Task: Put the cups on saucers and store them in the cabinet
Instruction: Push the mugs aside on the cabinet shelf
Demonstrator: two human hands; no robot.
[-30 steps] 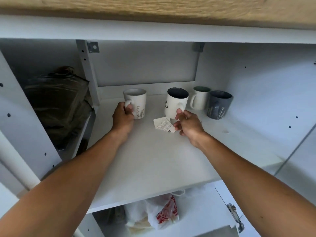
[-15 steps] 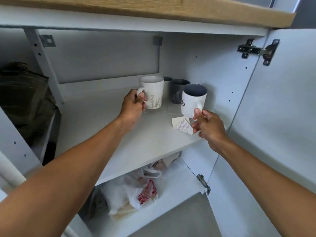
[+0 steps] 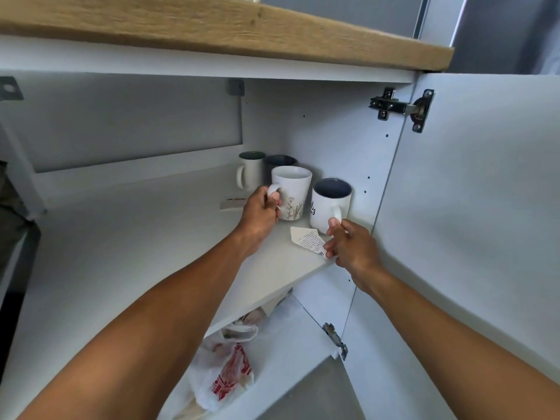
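1. Four mugs sit in the cabinet (image 3: 333, 131), at the right rear corner of the shelf (image 3: 151, 244): white mug (image 3: 250, 174) and dark mug (image 3: 280, 162) at the back, floral mug (image 3: 292, 192) and lettered mug (image 3: 330, 204) in front.
2. Grip: left hand (image 3: 260, 213) has its fingers curled round the floral mug's handle; right hand (image 3: 351, 247) pinches the lettered mug's handle between thumb and fingers.
3. Can't tell if the front two are fully set down.
4. No saucers visible under any mug, so that step looks undone. Storing looks nearly done; only the release is left.

Matt white laminate shelf (image 3: 121, 253), rough-grained wooden worktop (image 3: 212, 28), smooth glazed ceramic mugs (image 3: 291, 192), shiny metal hinge (image 3: 400, 109), crinkled plastic bag (image 3: 224, 374), printed paper slip (image 3: 307, 239)
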